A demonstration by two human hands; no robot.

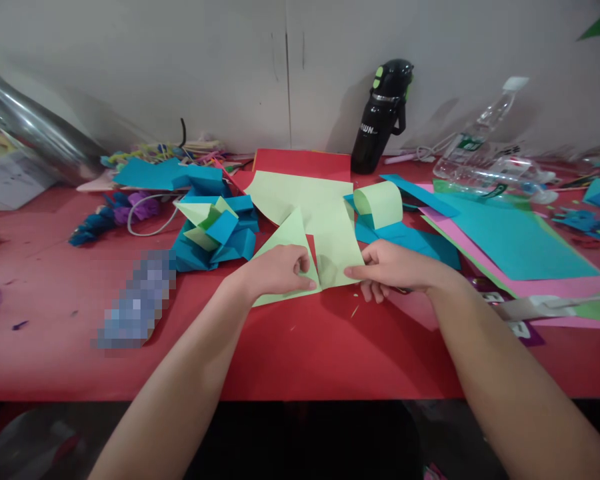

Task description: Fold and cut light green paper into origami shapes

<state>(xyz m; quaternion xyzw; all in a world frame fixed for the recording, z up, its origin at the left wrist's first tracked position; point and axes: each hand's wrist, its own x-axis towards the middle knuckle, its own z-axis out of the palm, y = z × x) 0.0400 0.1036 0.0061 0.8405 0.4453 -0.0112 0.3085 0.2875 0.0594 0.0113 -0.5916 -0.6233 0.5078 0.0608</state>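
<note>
Presses the triangular pale green piece (285, 233) near its corner on the red table (290, 353) with the left hand (280, 270), half curled; cannot tell whether pinched or only pressed. Grips the near right edge of the broad pale green sheet (335, 227) with the right hand (390, 267), nearly closed, thumb on top; likely to keep the adjoining edges from slipping apart. See folded blue and green paper (205, 233) to the left, a curled green strip (380, 203) to the right, probably set aside for working room.
</note>
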